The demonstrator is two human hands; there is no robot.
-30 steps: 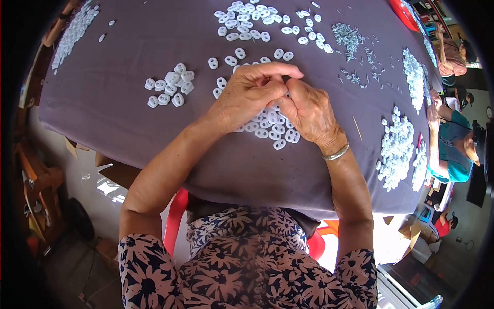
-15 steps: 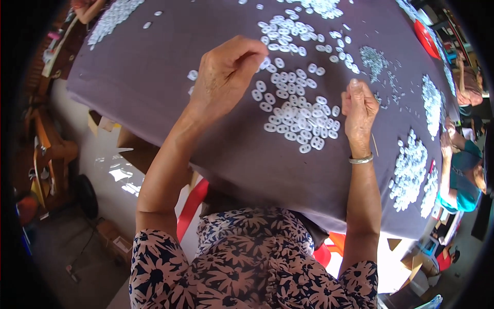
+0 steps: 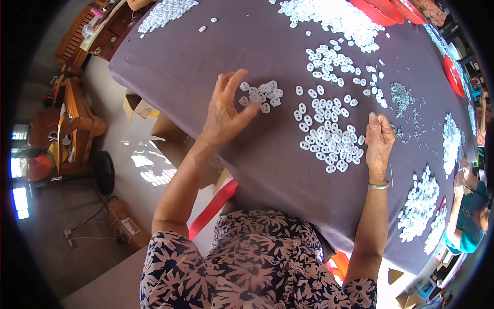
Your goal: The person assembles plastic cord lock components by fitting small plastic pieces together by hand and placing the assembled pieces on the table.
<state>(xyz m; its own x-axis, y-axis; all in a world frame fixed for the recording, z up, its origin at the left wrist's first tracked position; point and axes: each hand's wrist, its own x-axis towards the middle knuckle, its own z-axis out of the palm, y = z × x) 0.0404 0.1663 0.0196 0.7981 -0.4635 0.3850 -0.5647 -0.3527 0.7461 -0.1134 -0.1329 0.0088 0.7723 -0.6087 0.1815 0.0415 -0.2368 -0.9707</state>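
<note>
Change vs 0.5 s ago: left hand (image 3: 226, 110) has moved out to the small cluster of white pieces (image 3: 261, 95) at its fingertips, grip now apart, fingers spread, nothing held as far as I can see. A sec ago both hands were together over the big pile; now split. Right hand (image 3: 379, 141) sits at the right edge of the big pile of white pieces (image 3: 329, 139), grip curled together — can't tell if it pinches a piece. Reads like one unit just done and the left hand going for the next piece.

Counts: 2 hands; small cluster approx 10 pieces; big pile several dozen, too dense to count exactly; another loose group (image 3: 334, 67) above it, approx 30+; at least 5 more white heaps round the purple-grey surface (image 3: 195, 62) rim; a scatter of small grey bits (image 3: 404, 98) right of centre; 2 red trays (image 3: 378, 11) at the far edge; another person's arm in a teal sleeve (image 3: 465, 234) at right.
</note>
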